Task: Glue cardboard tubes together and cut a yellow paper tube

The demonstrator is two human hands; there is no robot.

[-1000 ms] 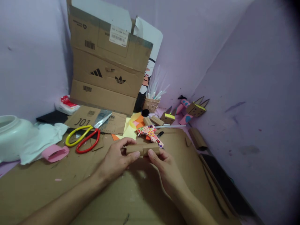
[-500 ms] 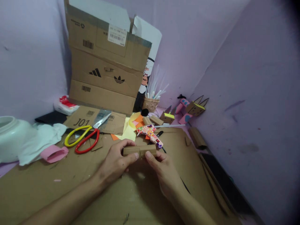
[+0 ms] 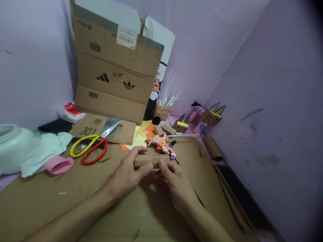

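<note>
Between both hands is a small folded cardboard tube [image 3: 152, 160], held level just above the cardboard work surface [image 3: 121, 215]. My left hand [image 3: 132, 171] grips its left end, thumb along the near side and fingers behind. On the right end, my right hand [image 3: 170, 174] pinches with the thumb on the front face. A seam or crease crosses the tube near its middle. Right behind it lies a flower-patterned glue gun [image 3: 163, 145] with a dark cord running toward the right forearm.
Scissors [image 3: 97, 144] with yellow and red handles lie at the left, near a pink paper ring [image 3: 59, 165] and a white jar [image 3: 15, 148]. Behind stand a cardboard panel [image 3: 113, 77] and a basket of sticks [image 3: 163, 111]. Cardboard animal figures [image 3: 210, 117] stand at back right.
The tube has tipped slightly so that more of its upper face shows. Both hands have shifted a little to the right and keep their hold.
</note>
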